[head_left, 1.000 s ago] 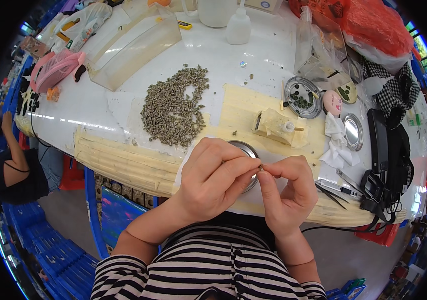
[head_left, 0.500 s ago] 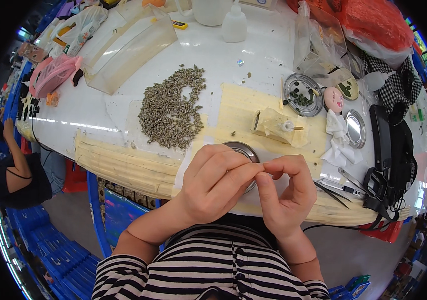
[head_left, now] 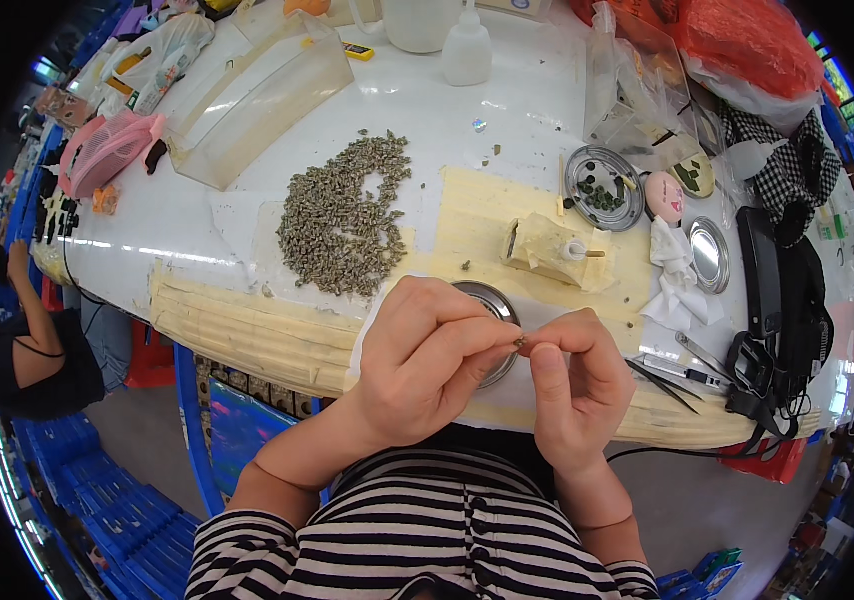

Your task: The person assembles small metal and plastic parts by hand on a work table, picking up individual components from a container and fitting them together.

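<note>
Over the near edge of the table, both hands meet fingertip to fingertip. A tiny brownish metal part [head_left: 520, 342] shows where they meet. My left hand [head_left: 422, 365] pinches it between thumb and forefinger. My right hand [head_left: 579, 392] is curled in, its forefinger tip at the part and its thumb just below; the fingers partly hide it. Beneath the hands lies a round metal dish [head_left: 492, 295], mostly covered by them. Beyond my left hand spreads a large heap of similar small metal parts [head_left: 342, 220]. A tape-wrapped block [head_left: 547, 250] with a small nozzle-like piece stands past the dish.
At the right are a metal dish of dark green pieces [head_left: 604, 190], a pink egg-shaped thing [head_left: 665, 196], crumpled tissue [head_left: 677, 270], a round lid [head_left: 710, 257], tweezers [head_left: 667, 385] and a black strap bundle [head_left: 782, 310]. A clear plastic tray [head_left: 267, 105] and white squeeze bottle [head_left: 467, 50] stand farther back.
My right thumb has drawn back slightly from the left fingertips. The tiny metal part now shows between the hands, where fingers hid it before.
</note>
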A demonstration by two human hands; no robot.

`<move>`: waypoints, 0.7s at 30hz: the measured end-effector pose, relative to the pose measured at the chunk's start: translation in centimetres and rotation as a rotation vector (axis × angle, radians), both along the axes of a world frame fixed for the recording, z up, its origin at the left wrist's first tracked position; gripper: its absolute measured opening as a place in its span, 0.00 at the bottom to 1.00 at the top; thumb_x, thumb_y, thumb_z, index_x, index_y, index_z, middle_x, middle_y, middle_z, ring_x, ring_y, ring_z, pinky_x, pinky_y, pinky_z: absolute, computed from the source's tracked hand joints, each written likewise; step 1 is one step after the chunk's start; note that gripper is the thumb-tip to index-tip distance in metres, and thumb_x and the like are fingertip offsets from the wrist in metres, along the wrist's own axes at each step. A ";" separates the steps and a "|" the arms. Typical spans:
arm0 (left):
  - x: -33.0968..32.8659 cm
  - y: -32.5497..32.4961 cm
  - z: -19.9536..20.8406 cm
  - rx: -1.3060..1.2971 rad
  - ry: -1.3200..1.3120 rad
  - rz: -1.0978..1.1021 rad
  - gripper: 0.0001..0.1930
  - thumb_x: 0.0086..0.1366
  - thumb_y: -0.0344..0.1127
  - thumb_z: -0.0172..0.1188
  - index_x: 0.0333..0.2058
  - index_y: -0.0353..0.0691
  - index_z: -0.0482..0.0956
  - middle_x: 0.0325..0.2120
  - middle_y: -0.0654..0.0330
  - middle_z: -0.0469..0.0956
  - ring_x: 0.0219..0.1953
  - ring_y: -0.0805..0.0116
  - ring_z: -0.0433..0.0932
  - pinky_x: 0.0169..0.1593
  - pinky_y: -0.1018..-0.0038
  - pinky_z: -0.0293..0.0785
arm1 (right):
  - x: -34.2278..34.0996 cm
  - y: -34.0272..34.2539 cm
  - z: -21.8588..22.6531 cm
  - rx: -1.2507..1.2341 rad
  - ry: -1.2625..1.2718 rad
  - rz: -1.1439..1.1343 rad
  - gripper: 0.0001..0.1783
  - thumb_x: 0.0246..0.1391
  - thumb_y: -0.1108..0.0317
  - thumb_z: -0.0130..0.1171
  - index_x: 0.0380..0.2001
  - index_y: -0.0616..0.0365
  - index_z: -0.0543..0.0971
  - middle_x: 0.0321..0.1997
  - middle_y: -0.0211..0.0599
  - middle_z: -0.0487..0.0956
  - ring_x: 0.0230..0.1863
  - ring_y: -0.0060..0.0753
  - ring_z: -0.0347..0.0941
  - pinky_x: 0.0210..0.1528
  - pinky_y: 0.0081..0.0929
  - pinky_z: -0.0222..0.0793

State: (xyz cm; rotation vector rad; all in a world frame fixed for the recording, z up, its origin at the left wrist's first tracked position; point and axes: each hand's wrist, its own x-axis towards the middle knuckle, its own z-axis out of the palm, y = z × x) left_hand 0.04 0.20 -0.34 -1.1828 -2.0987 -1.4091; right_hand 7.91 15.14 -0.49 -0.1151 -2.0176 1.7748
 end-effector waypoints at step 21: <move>-0.1 0.2 -0.1 0.014 -0.021 0.056 0.11 0.50 0.24 0.70 0.34 0.37 0.83 0.29 0.60 0.76 0.31 0.62 0.74 0.32 0.71 0.70 | -0.2 -0.1 0.1 0.237 0.104 -0.045 0.12 0.45 0.77 0.71 0.37 0.59 0.85 0.31 0.34 0.80 0.31 0.32 0.72 0.34 0.24 0.66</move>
